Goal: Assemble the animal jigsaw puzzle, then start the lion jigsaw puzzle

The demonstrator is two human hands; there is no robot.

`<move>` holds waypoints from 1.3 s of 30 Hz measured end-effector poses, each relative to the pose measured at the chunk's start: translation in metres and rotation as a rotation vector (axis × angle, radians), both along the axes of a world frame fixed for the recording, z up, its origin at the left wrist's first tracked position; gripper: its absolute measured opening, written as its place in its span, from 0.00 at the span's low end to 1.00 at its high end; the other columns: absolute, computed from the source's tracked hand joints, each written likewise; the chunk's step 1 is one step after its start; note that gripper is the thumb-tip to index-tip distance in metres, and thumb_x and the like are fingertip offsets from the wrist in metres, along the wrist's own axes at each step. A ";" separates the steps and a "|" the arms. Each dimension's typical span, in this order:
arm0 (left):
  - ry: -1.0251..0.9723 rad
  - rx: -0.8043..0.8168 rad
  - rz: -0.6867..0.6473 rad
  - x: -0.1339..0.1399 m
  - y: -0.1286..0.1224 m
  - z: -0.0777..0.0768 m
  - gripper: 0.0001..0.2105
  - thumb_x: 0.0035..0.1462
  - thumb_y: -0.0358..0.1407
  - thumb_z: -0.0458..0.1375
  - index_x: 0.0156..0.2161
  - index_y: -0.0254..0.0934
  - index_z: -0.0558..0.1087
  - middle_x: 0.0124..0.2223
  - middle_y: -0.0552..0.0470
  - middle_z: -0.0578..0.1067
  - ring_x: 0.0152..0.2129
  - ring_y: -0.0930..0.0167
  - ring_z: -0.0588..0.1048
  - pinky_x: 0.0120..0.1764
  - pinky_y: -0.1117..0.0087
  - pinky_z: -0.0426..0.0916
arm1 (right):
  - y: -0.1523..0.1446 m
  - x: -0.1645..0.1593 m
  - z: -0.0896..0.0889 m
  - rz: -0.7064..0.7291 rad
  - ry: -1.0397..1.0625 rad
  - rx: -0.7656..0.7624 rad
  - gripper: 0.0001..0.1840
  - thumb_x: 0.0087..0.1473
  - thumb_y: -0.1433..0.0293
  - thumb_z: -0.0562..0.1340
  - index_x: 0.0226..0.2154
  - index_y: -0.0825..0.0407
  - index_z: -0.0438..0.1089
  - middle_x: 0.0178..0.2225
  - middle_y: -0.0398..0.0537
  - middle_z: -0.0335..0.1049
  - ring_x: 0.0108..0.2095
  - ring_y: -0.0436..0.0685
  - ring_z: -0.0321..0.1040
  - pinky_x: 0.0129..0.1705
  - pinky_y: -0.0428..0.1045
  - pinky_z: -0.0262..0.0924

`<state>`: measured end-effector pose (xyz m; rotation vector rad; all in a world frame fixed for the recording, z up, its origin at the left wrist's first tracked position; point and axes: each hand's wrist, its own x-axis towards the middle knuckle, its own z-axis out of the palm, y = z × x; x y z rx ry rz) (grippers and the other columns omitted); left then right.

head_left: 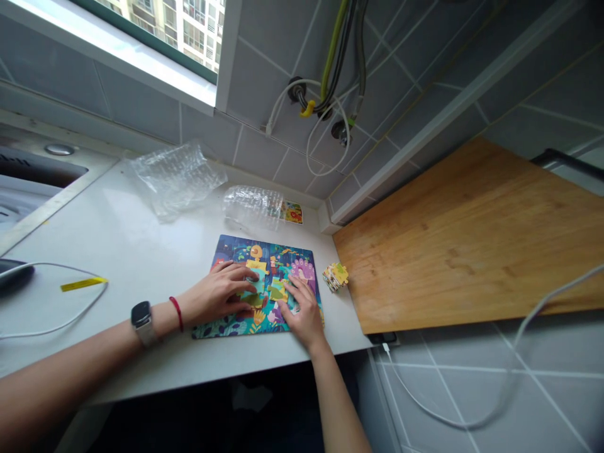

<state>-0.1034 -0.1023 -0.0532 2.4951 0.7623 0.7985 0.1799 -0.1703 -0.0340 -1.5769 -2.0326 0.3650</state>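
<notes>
where left grip point(225, 289) and right grip point(304, 313) rest, puzzle point(263, 309) beneath.

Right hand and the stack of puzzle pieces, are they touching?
Apart: the head view shows a strip of white counter between the right hand and the stack of puzzle pieces.

A kitchen-like corner of a home, most likely in a flat.
Grey tiles point(274, 38) cover the walls, where a yellow-green hose point(330, 63) and darker ones run down to metal pipe fittings point(338, 131). A metal-rimmed recess, apparently a sink point(99, 170), is set at the left end of the white surface point(117, 233), and a broad wooden board point(472, 251) stretches along the right. Through the window point(155, 45), apartment-style buildings point(193, 28) with rows of windows stand outside.
</notes>
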 end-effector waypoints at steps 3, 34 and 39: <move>0.005 -0.004 -0.004 0.000 0.000 -0.001 0.12 0.62 0.49 0.65 0.46 0.46 0.80 0.57 0.49 0.77 0.57 0.57 0.72 0.62 0.53 0.61 | -0.004 -0.003 -0.006 0.008 0.017 0.047 0.21 0.60 0.66 0.67 0.56 0.46 0.76 0.59 0.52 0.74 0.62 0.64 0.67 0.68 0.65 0.58; 0.040 -0.053 -0.015 -0.003 0.001 0.006 0.21 0.61 0.49 0.66 0.56 0.46 0.77 0.65 0.42 0.70 0.59 0.54 0.71 0.61 0.50 0.67 | -0.006 0.002 0.001 0.212 -0.127 -0.002 0.17 0.66 0.64 0.65 0.56 0.35 0.76 0.66 0.44 0.67 0.62 0.65 0.62 0.63 0.65 0.61; 0.078 -0.009 -0.061 0.000 -0.006 0.006 0.18 0.63 0.51 0.63 0.55 0.53 0.79 0.66 0.45 0.68 0.64 0.49 0.64 0.65 0.43 0.61 | -0.006 0.001 0.003 0.209 -0.119 0.005 0.16 0.66 0.63 0.64 0.55 0.37 0.77 0.66 0.46 0.66 0.63 0.65 0.62 0.64 0.66 0.60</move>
